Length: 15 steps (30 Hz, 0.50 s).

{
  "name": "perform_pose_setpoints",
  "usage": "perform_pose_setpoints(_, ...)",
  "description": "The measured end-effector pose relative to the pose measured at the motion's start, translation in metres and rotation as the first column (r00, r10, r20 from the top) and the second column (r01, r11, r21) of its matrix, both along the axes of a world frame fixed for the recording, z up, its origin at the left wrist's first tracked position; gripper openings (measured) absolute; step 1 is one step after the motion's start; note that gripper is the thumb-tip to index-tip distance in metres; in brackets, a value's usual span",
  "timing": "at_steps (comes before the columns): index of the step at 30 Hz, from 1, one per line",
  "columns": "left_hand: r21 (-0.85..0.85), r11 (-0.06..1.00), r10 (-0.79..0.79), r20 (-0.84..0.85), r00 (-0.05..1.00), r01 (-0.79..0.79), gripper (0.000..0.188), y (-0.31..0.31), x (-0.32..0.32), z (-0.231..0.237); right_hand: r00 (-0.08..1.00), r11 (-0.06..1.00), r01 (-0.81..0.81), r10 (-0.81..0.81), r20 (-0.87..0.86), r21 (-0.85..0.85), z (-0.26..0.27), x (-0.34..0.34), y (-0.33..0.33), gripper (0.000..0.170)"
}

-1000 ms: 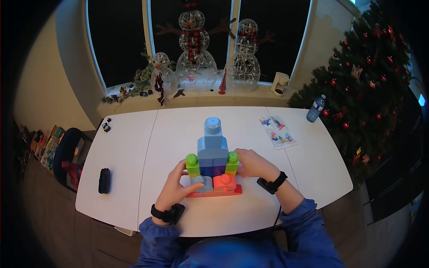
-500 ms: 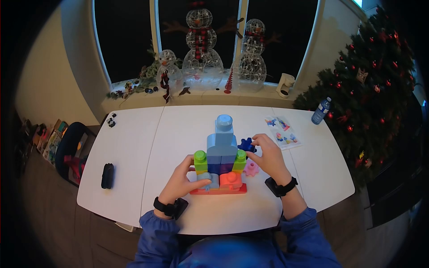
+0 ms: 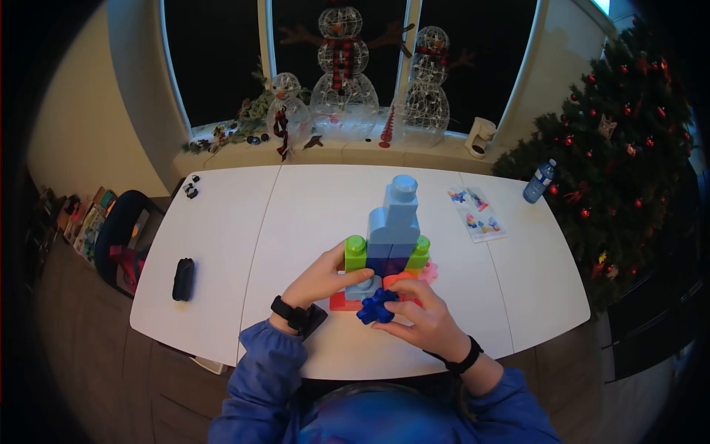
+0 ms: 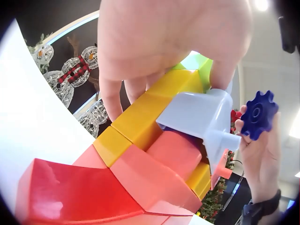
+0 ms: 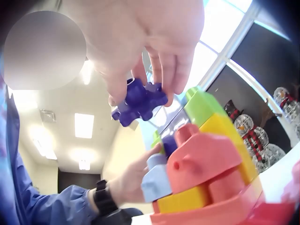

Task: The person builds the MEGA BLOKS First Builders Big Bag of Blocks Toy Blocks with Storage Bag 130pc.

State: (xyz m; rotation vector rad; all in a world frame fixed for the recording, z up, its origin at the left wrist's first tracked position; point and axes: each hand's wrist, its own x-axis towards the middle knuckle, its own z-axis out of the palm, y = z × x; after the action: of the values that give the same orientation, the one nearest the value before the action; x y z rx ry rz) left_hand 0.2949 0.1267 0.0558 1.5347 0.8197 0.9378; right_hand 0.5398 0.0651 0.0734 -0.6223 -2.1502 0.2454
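Observation:
A tower of toy building blocks (image 3: pixel 393 226) stands on the table, light blue at the top, with green blocks at its sides and a red base. My left hand (image 3: pixel 318 280) grips its left side. The left wrist view has the thumb at a pale blue block with a peg (image 4: pixel 194 112) and the fingers behind the yellow blocks (image 4: pixel 140 117). Between thumb and fingers, my right hand (image 3: pixel 427 324) pinches a dark blue toy gear (image 3: pixel 376 307), in front of the tower's lower part. A coral block with a peg (image 5: pixel 201 161) sits close below the gear.
Behind the tower's right side lies a pink gear (image 3: pixel 430 271). A picture sheet (image 3: pixel 477 214) and a water bottle (image 3: pixel 539 181) are at the table's far right. On the left are a black case (image 3: pixel 183 279) and small black-and-white items (image 3: pixel 191 188).
My right hand has taken the dark blue gear from beyond the tower's right side and brought it round to the front. My left hand stays at the tower's left side.

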Motion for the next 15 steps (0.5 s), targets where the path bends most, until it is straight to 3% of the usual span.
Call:
perform_pose_setpoints(2,-0.043,0.999,-0.010,0.014,1.000,0.011,0.051,0.000,0.002,0.004,0.998,1.000,0.013,-0.012,0.062,-0.012,-0.006,-0.010,-0.001,0.038)
perform_pose_setpoints(5,-0.069,0.998,-0.010,0.015,1.000,0.011,0.049,0.001,0.002,0.006,0.985,0.994,0.016,-0.034,0.168,0.106,-0.011,-0.018,0.002,0.032)
perform_pose_setpoints(15,-0.118,0.993,-0.022,0.020,1.000,0.024,0.050,0.007,0.003,-0.001,0.984,0.976,0.054,-0.088,0.158,0.209,-0.019,-0.025,0.002,0.030)
